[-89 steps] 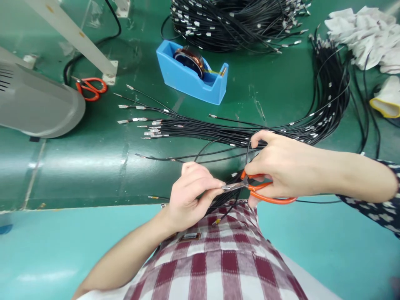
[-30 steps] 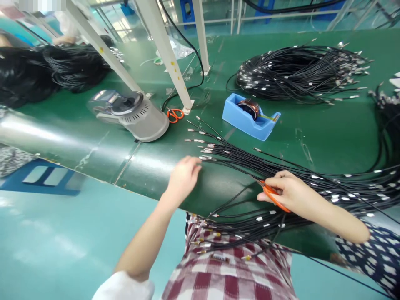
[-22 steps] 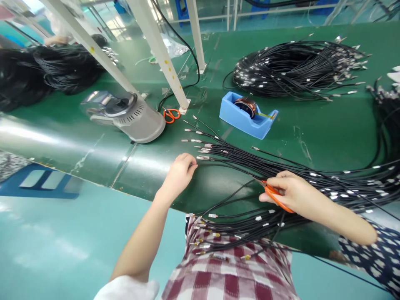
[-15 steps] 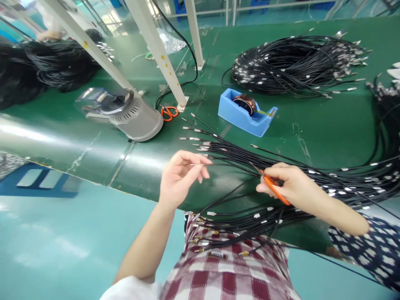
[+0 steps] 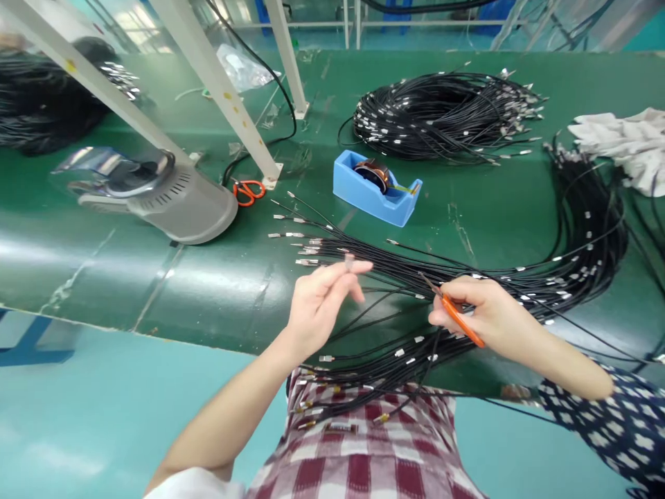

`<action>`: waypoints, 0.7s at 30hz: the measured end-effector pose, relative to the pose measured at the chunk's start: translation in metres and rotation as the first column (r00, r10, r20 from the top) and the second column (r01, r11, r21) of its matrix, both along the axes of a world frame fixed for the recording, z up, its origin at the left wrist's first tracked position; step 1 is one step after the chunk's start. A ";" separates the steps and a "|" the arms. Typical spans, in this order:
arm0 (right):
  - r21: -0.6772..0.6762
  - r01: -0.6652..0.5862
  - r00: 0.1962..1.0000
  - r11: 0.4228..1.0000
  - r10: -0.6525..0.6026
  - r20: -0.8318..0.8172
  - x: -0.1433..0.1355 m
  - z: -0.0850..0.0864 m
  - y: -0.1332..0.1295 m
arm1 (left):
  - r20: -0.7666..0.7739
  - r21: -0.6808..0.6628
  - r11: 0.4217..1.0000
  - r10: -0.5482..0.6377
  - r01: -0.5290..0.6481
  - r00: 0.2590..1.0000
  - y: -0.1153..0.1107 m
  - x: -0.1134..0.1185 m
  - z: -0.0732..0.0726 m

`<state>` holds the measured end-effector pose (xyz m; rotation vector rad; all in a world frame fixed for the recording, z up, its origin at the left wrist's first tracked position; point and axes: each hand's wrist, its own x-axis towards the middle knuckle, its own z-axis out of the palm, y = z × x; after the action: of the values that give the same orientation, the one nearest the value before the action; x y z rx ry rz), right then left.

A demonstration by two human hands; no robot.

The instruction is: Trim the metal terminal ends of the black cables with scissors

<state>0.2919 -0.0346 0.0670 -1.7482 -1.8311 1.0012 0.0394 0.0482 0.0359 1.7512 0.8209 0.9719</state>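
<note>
The right hand (image 5: pixel 483 305) grips scissors (image 5: pixel 463 323) beside cables (image 5: pixel 400 265) on the table (image 5: pixel 208 294); the left hand (image 5: pixel 316 305) half-curls, pale scrap (image 5: pixel 349 261) at one fingertip, hold unclear; more cables reach the apron (image 5: pixel 358 471); how many are finished is unclear.

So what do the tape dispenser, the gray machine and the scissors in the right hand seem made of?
Dispenser: probably molded plastic, even blue, soft sheen.
Machine: likely plastic, satin gray; painted metal possible.
Scissors: thin gray blades, apparently metal by their color; smooth orange handles, likely plastic.
</note>
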 end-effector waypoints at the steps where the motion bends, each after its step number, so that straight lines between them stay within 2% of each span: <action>1: 0.013 0.003 1.000 1.000 -0.004 0.017 0.002 0.002 -0.001 | -0.061 0.074 0.996 -0.038 0.043 0.997 -0.005 0.000 0.003; 3: 0.037 -0.005 0.998 0.999 0.003 0.063 0.005 0.005 -0.004 | -0.136 0.117 0.986 -0.103 0.119 0.985 -0.015 0.002 0.006; 6: 0.104 -0.058 0.985 0.993 0.040 0.166 0.010 0.008 -0.009 | -0.110 -0.007 0.985 -0.174 0.174 0.979 -0.028 0.008 0.007; 9: 0.170 -0.181 0.951 0.969 0.128 0.282 0.013 0.014 -0.015 | -0.057 -0.132 0.957 -0.266 0.257 0.962 -0.037 0.014 0.005; 11: 0.177 -0.263 0.916 0.949 0.188 0.355 0.014 0.021 -0.018 | -0.077 -0.182 0.938 -0.312 0.294 0.947 -0.041 0.016 0.005; 16: 0.176 -0.363 0.841 0.915 0.240 0.484 0.015 0.038 -0.025 | -0.152 -0.308 0.898 -0.372 0.314 0.916 -0.050 0.017 0.002; 21: 0.187 -0.378 0.815 0.906 0.230 0.532 0.014 0.042 -0.030 | -0.133 -0.339 0.905 -0.315 0.255 0.940 -0.054 0.018 -0.001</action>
<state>0.3059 -0.0641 0.1086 -1.6602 -2.5035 0.3516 0.0570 -0.0058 0.0350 1.6351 0.7602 0.4561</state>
